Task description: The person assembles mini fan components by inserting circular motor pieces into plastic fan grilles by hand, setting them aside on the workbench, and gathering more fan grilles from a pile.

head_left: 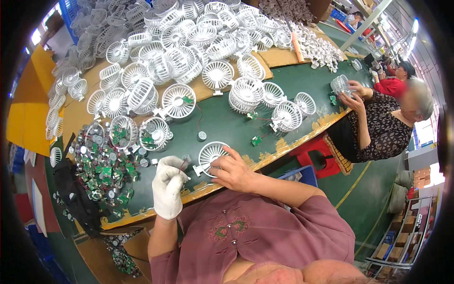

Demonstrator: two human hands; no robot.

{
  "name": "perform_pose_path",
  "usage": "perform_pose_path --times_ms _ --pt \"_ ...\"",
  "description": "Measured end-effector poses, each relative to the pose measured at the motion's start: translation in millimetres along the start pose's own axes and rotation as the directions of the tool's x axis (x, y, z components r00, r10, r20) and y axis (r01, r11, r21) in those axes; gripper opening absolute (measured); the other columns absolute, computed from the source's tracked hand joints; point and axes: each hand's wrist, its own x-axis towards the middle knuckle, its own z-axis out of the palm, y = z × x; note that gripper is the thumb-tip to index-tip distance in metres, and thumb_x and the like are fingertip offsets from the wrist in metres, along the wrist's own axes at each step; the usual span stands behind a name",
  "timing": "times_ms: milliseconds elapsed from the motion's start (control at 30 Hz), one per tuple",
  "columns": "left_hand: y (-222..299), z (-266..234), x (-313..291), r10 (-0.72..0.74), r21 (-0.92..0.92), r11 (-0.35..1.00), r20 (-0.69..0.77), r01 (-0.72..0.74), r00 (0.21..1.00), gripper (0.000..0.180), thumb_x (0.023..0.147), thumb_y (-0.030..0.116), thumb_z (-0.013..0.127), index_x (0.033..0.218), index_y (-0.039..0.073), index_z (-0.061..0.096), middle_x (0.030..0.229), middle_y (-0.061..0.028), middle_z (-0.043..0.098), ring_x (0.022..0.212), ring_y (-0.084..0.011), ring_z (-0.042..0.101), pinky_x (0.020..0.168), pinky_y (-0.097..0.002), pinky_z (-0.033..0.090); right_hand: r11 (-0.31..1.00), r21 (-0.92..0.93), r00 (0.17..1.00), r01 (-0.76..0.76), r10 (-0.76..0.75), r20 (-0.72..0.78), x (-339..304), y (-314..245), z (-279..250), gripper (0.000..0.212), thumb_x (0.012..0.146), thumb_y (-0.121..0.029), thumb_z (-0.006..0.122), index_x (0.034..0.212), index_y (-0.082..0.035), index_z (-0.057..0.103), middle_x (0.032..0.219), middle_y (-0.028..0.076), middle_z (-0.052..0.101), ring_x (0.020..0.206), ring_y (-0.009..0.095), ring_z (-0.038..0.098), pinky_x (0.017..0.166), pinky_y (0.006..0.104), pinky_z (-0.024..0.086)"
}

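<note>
In my bare right hand point(232, 169) is a white plastic fan housing point(208, 154), a round slatted cage with a short stub, held just above the table's near edge. To its left, my left hand point(168, 184), in a white glove, is closed in a pinch. A thin red wire point(182, 164) shows at its fingertips, and a small grey part point(187, 158), blurred, lies beside them. Beyond my hands a small round motor point(202, 136) rests on the green tabletop, joined by a red wire to a green circuit board point(187, 100) in another fan housing point(178, 101).
A large heap of white fan housings point(175, 42) covers the far side on cardboard. At left lies a pile of motors and green boards point(101, 165). Small clear plastic pieces point(321, 52) sit far right. A co-worker point(388, 118) at right handles a clear housing point(339, 84).
</note>
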Motion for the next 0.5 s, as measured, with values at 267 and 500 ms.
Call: perform_pose_path --times_ms 267,500 --pt "6.8 4.3 -10.5 -0.062 0.023 0.998 0.275 0.058 0.960 0.003 0.074 0.001 0.056 0.074 0.000 0.058 0.100 -0.0153 0.054 0.097 -0.0235 0.054 0.086 -0.0332 0.043 0.957 0.269 0.987 -0.109 0.137 -0.088 31.5 -24.8 -43.5 0.052 0.075 -0.021 0.073 0.121 -0.005 0.055 0.111 0.012 0.056 0.099 0.028 0.055 0.088 0.0420 0.043" --pt "-2.7 2.7 -14.4 -0.012 -0.107 0.992 0.408 0.061 0.913 0.002 0.073 -0.001 0.057 0.073 0.001 0.057 0.097 -0.0154 0.055 0.098 -0.0282 0.056 0.088 -0.0387 0.044 0.737 0.647 0.981 -0.194 0.161 0.112 29.2 -14.7 -39.4 0.033 0.084 -0.013 0.066 0.114 -0.002 0.058 0.088 0.010 0.061 0.081 0.021 0.062 0.072 0.0326 0.049"
